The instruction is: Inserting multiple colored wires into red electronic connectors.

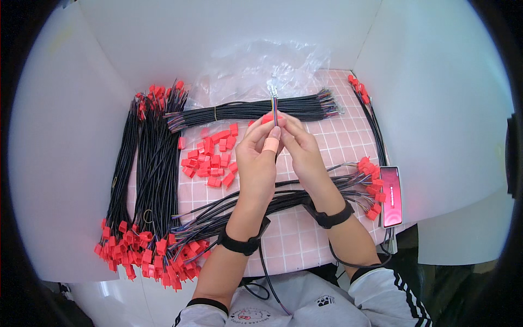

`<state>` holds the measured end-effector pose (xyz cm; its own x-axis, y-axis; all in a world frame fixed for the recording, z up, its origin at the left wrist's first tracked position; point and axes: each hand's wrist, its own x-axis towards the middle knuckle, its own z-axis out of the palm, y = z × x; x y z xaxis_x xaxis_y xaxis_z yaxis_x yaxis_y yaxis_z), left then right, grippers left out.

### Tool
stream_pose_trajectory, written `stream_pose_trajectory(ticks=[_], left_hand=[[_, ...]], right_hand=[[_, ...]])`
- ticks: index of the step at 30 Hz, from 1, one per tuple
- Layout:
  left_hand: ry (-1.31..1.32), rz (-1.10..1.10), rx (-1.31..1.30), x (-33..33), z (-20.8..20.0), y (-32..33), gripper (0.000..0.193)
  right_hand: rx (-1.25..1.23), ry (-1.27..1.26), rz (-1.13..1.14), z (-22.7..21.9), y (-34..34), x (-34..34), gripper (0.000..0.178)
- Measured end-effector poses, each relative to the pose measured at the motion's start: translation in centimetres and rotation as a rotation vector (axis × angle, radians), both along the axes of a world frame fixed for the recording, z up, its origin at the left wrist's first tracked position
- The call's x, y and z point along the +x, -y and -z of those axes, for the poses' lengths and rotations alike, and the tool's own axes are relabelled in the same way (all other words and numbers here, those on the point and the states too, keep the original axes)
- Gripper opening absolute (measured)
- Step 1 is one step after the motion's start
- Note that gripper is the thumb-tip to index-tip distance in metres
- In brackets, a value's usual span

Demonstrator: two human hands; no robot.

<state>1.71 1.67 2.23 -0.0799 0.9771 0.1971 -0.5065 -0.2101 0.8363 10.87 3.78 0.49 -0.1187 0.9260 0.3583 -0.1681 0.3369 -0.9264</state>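
Observation:
Both my hands meet over the middle of the table, fingers closed around one black cable. Its loose coloured wires [274, 103] stick up past my fingertips and end in small pale tips. A red plastic clip [268, 117] shows between the fingers at the cable's end. My left hand [259, 158], with a tan bandage on its thumb, pinches the cable and clip from the left. Against them from the right press the thumb and fingers of my right hand [300, 146]. Part of the clip and most of the grip are hidden by the fingers.
Loose red clips [210, 155] lie left of my hands. Clipped black cables [155, 163] are piled at far left; more [294, 199] lie under my wrists. Behind sit a tied cable bundle [245, 110] and clear plastic bag [261, 62]. A lit phone-like device [390, 196] is at right.

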Motion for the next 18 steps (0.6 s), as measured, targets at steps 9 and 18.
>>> stream_pose_trajectory(ticks=[9, 18], left_hand=[[-0.818, -0.147, 0.159, 0.1, 0.9, -0.4, 0.016], [-0.451, 0.066, -0.114, -2.6, 2.3, -0.2, 0.012]], right_hand=[[-0.163, -0.267, 0.14, 0.0, 0.6, 2.1, 0.023], [-0.37, -0.542, -0.123, 0.5, 1.7, 3.6, 0.029]])
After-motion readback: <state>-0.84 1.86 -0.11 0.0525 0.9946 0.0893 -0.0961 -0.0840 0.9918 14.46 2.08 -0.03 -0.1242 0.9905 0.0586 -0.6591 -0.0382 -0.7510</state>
